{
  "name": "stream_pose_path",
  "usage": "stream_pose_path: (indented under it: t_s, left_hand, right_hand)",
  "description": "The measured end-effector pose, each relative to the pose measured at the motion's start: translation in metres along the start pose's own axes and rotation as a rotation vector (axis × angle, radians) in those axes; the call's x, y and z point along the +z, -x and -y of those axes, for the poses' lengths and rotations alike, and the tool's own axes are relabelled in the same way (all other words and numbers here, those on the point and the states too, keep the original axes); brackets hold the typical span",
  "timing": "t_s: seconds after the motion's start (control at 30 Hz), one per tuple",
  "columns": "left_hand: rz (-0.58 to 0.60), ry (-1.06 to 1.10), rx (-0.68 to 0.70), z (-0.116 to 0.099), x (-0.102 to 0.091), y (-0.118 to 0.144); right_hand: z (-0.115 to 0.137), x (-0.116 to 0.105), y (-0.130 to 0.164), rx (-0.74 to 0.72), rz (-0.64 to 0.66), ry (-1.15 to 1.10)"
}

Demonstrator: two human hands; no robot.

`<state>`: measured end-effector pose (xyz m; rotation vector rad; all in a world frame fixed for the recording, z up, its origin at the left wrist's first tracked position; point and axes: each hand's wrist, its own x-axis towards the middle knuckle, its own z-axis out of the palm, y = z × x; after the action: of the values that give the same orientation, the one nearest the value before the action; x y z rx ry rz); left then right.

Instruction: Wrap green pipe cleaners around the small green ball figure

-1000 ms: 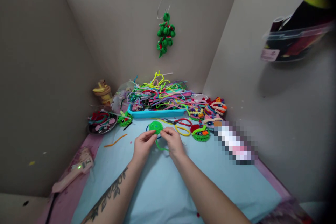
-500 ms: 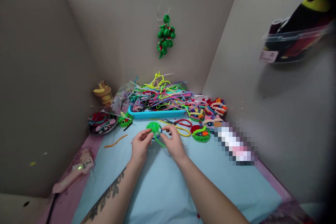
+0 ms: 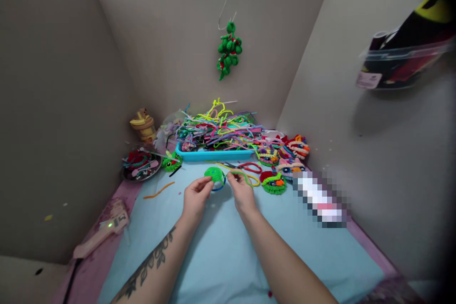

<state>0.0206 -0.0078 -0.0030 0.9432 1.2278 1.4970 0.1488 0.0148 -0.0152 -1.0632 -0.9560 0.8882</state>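
Over the light blue cloth, my left hand (image 3: 197,195) pinches the lower left edge of a round bright green coil of pipe cleaner (image 3: 214,174). A dark blue strand (image 3: 220,188) curves beneath the coil's right side. My right hand (image 3: 242,192), a little to the right, closes its fingertips on a green pipe cleaner (image 3: 245,177), whose tail arcs over the back of the fingers. Just beyond that hand lie scissors (image 3: 251,167) with red and yellow handles. Whether the pinched strand joins the coil is hard to make out.
A blue tray (image 3: 217,156) heaped with pipe cleaners stands at the back. Finished colourful pieces (image 3: 273,183) sit at right, a metal bowl (image 3: 141,172) at left. A pink glue gun (image 3: 102,236) with a lit green light lies at the left edge; a green ornament (image 3: 230,52) hangs behind.
My right hand has moved away from the coil to the right, and the green strand that hung below the coil now arcs over its fingers. My left hand still holds the coil.
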Motion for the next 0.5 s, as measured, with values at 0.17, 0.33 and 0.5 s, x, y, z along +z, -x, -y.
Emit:
stream_pose_path:
  t_s: [0.17,0.33,0.5]
  left_hand:
    - [0.014,0.069,0.008,0.0003,-0.0019,-0.0014]
    - [0.075,0.092,-0.02,-0.0016,-0.0011,-0.0005]
    - [0.143,0.115,-0.014,-0.0033,-0.0001,-0.0002]
  right_hand:
    - [-0.0022,0.002,0.0042,0.021,0.178,0.166]
    - [0.0026,0.0022,0.0057,-0.023,0.166,0.23]
    - [0.0069,0.0042,0.0086,-0.128,0.2,0.303]
